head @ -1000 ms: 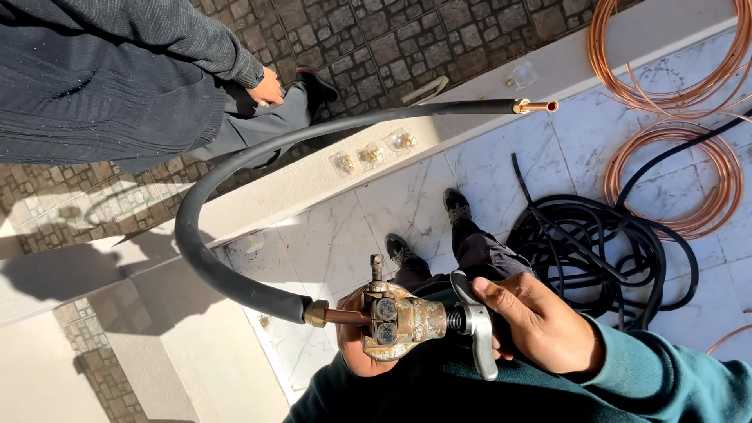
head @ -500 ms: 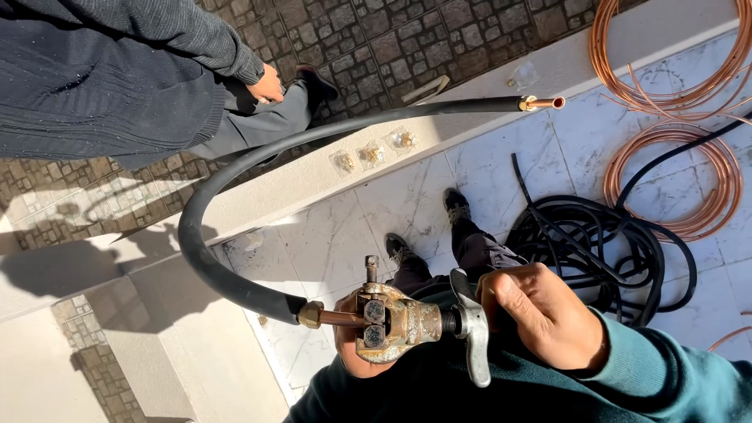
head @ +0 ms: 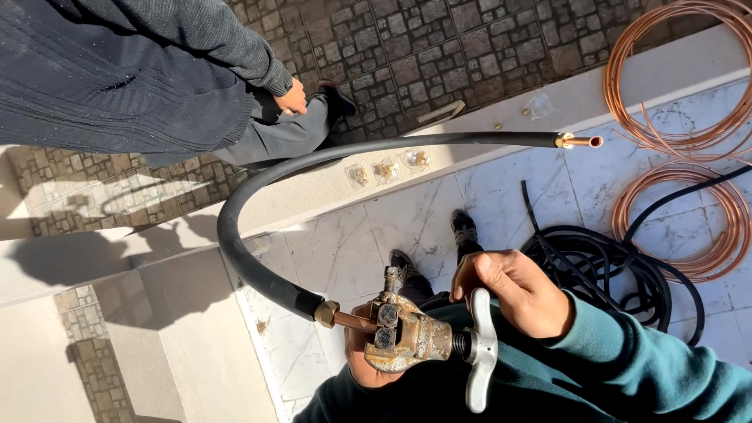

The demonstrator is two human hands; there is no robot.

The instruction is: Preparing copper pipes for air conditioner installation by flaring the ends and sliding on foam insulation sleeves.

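Head view shows a worn brass flaring tool (head: 403, 338) clamped on a black-sleeved copper pipe (head: 258, 258), low centre. Left hand (head: 364, 364) grips its body; right hand (head: 513, 294) fingers clench the silver T-handle (head: 479, 348). Copper coils (head: 681, 219), black hose (head: 603, 270) and another person (head: 117, 70) surround it.
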